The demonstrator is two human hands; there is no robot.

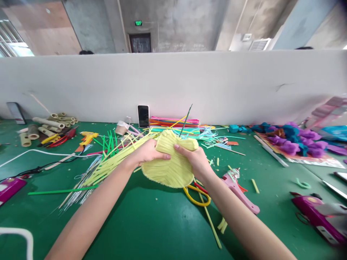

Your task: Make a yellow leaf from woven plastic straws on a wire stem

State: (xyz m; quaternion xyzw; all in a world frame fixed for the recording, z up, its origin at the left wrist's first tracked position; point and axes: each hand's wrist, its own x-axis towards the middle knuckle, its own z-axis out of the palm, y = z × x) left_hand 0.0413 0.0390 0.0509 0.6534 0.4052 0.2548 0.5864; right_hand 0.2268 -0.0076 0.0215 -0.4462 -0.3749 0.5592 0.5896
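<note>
Between both hands, above the table, is a pale yellow leaf-shaped piece (168,171) made of fuzzy chenille stems laid side by side. My left hand (148,151) grips its left edge, thumb pressed on the near face. On the right, my right hand (197,160) pinches the opposite edge near a rolled or folded part at the top. The fingers behind the piece are hidden. A thin dark rod (187,119) rises behind it; I cannot tell whether it is attached. Yellow-handled scissors (199,200) lie just below my right hand.
Yellow chenille stems (108,164) spread at left, near a yellow glue gun (88,138) and bamboo tubes (51,124). Pink cutters (240,193) lie at right, with purple and teal flowers (300,139) beyond. A phone (143,116) leans on the white partition (173,83).
</note>
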